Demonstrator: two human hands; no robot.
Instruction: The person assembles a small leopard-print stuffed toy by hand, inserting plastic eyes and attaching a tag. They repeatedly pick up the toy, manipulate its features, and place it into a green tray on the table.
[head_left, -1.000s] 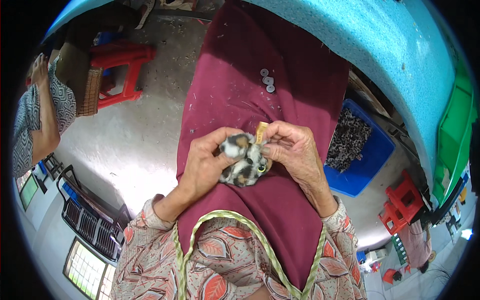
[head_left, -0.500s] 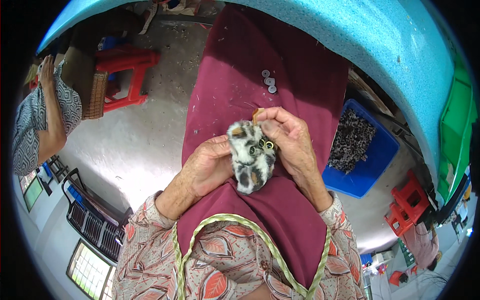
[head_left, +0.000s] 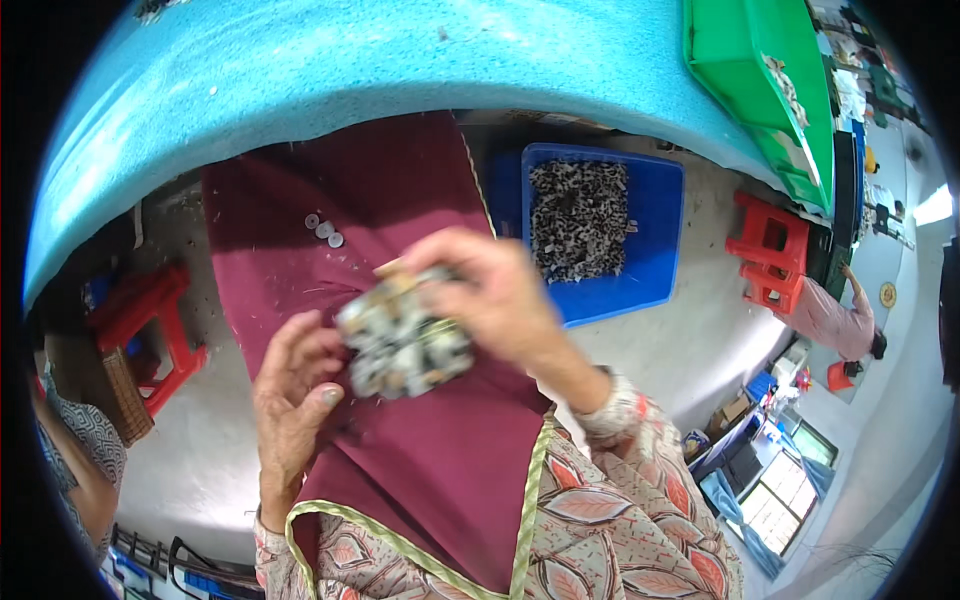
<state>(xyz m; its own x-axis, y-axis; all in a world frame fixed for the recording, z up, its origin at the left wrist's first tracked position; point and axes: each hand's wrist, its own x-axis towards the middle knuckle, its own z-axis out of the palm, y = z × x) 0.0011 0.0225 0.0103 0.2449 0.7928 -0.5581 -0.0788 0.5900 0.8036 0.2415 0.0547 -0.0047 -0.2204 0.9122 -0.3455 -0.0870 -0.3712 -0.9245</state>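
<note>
A small furry plush piece (head_left: 397, 352), spotted black, white and brown, hangs above my maroon apron (head_left: 425, 460) and is smeared by motion. My right hand (head_left: 490, 295) pinches its upper right edge. Beside the piece's left edge is my left hand (head_left: 292, 395), its thumb and fingers apart and nothing visible in it. Yellow-rimmed eyes show only as a blur near the right fingers. Several white plastic washers (head_left: 323, 230) lie on the apron beyond the hands.
A blue bin (head_left: 672, 235) of spotted furry pieces stands on the floor to the right. The turquoise tabletop (head_left: 400, 60) curves across the far side, bearing a green tray (head_left: 740, 70). Red stools (head_left: 770, 240) stand further right; another person's arm (head_left: 95, 470) shows at left.
My view has swung to the right. My left hand has let go of the plush piece, and its fingers have spread. The right hand still holds the piece, now moving and blurred.
</note>
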